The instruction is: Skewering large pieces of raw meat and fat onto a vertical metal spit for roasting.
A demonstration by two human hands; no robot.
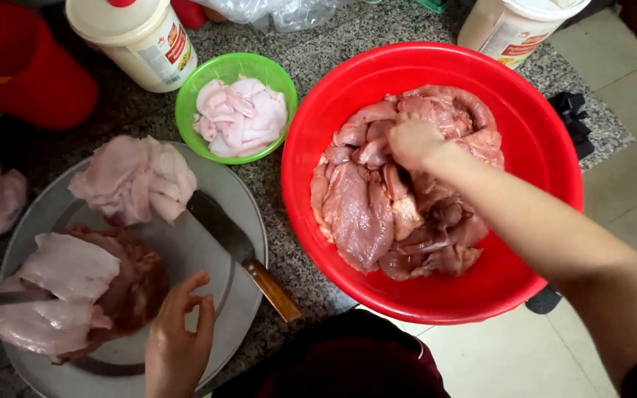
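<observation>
Two piles sliced on my tray [248,221], left hand [178,343] loosely open; right hand [413,141] grips meat [363,221] in the full red basin [547,147], frame right.

A green bowl [186,110] of pale fat is parked at 11 o'clock, two white tubs [138,37] are set at 12, red cloth [16,66] at 10.

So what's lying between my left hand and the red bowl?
In the head view, a cleaver lies between the left hand and the red bowl, its blade on the metal tray, wooden handle overhanging onto the granite counter.
</observation>
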